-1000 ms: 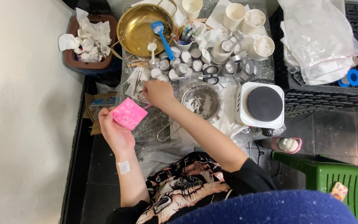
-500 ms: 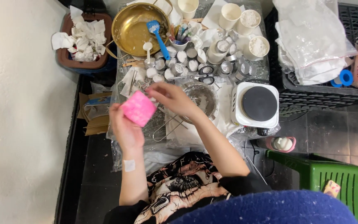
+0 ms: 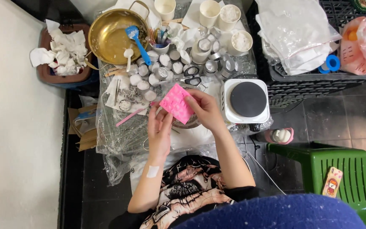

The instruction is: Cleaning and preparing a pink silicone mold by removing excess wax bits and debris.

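A pink silicone mould (image 3: 176, 103) with small embossed shapes is held up between both hands over the plastic-covered table (image 3: 119, 135). My left hand (image 3: 159, 131) grips its lower left edge. My right hand (image 3: 204, 109) grips its right side, fingers curled over the edge. Under the mould a small metal pot (image 3: 188, 123) is mostly hidden. A pink stick (image 3: 130, 117) lies on the table just left of my left hand.
A white single hotplate (image 3: 247, 101) stands right of my hands. Behind are a brass bowl (image 3: 110, 34) with a blue spoon (image 3: 137, 39), several small tins, scissors (image 3: 193, 75) and white cups. A tissue-filled bin (image 3: 64, 53), black crate (image 3: 318, 80) and green stool (image 3: 344, 174) surround.
The pink mould moved right from the left hand alone to in front of me, and my right hand left the metal pot and took hold of the mould.
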